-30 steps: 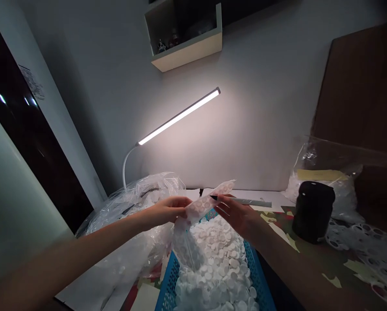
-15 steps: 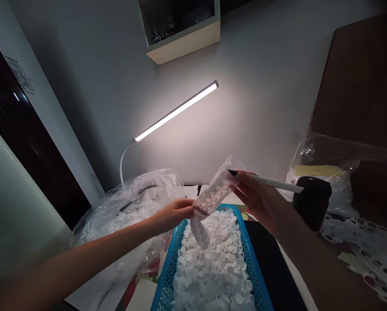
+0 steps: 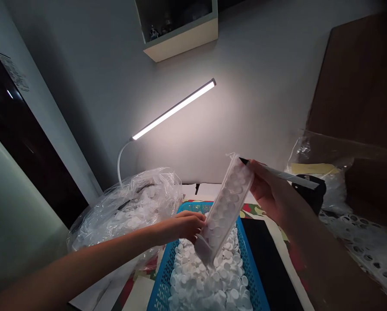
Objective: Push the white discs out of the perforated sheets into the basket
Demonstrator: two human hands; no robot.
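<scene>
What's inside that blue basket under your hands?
The blue mesh basket is heaped with small white discs. They cover its floor, so the bottom of the basket cannot be seen.

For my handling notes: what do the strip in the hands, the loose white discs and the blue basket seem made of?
The strip looks like thin clear plastic film, glossy and see-through, with white discs inside. The loose discs look matte, perhaps foam or soft plastic; the picture can't settle which. The blue basket looks like moulded plastic, with evenly coloured lattice walls.
</scene>
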